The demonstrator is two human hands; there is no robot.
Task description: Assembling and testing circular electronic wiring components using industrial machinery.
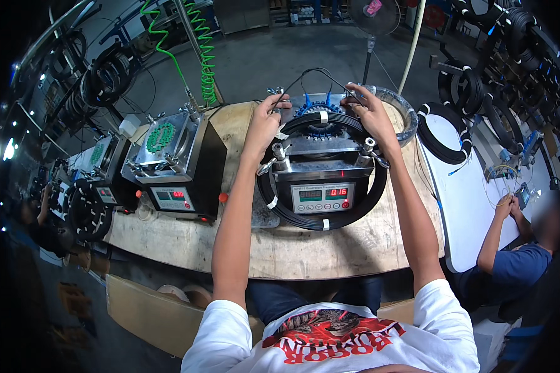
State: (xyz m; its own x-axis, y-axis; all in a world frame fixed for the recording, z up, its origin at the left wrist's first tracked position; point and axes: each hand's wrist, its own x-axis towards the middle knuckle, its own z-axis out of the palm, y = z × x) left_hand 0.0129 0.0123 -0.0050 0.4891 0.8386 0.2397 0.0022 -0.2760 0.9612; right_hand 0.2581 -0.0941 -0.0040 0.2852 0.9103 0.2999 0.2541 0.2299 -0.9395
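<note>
Both my arms reach forward over a polishing machine with a metal top and a lit red display. A coil of black cable, bound with white tape, hangs around its front. My left hand has its fingers closed on a thin black cable at the machine's far left corner. At the far right corner, my right hand pinches the same loose cable, which arcs between the hands. Blue connectors sit in a ring on the machine's top, between my hands. Clamp posts stand at its near corners.
Two similar machines with green discs stand to the left on the wooden table. A wrapped ring-shaped coil lies behind my right hand. Another black coil rests on the white table, where a co-worker sits.
</note>
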